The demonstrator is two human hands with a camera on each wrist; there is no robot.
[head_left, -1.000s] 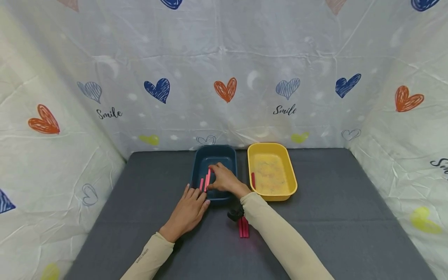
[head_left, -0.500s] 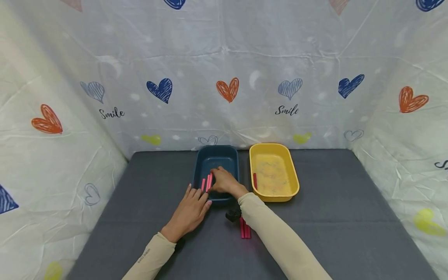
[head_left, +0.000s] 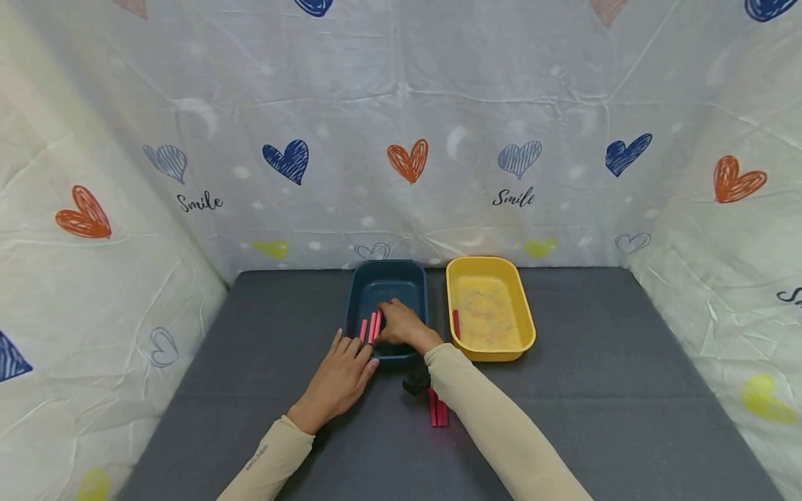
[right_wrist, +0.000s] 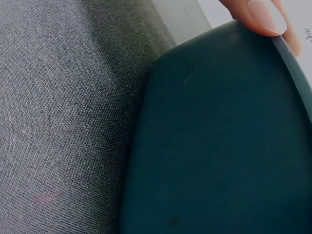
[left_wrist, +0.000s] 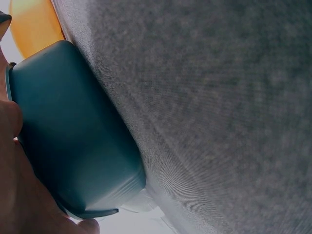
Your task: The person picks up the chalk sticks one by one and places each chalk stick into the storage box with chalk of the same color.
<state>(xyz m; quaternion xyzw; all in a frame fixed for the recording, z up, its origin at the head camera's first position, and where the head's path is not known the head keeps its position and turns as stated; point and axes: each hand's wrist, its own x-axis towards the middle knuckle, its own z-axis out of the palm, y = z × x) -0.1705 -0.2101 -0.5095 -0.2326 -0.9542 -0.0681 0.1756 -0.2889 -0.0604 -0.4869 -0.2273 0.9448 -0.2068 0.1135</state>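
In the head view several pink sticks stand side by side in the left part of the dark blue tray [head_left: 390, 271]. My right hand [head_left: 406, 327] reaches into this tray and pinches the rightmost pink stick [head_left: 378, 321] near its ends between thumb and fingers. My left hand [head_left: 338, 376] rests over the near left rim, its fingers stretched towards the lower ends of the middle pink stick [head_left: 372, 328] and the left pink stick [head_left: 363, 330]. In the left wrist view the thumb [left_wrist: 12, 118] lies at the tray's rim. Fingertips hide the sticks' lower ends.
A yellow tray [head_left: 495, 351] stands to the right, with one dark red stick [head_left: 457, 324] against its left wall. Several darker pink sticks [head_left: 440, 414] lie on the grey cloth [head_left: 301, 306], partly under the right forearm. A patterned curtain [head_left: 351, 83] closes off the back.
The rightmost pink stick, tilted and higher a second ago, has come down beside the middle one with my right hand. My left hand stays at the rim. The view shifted slightly.
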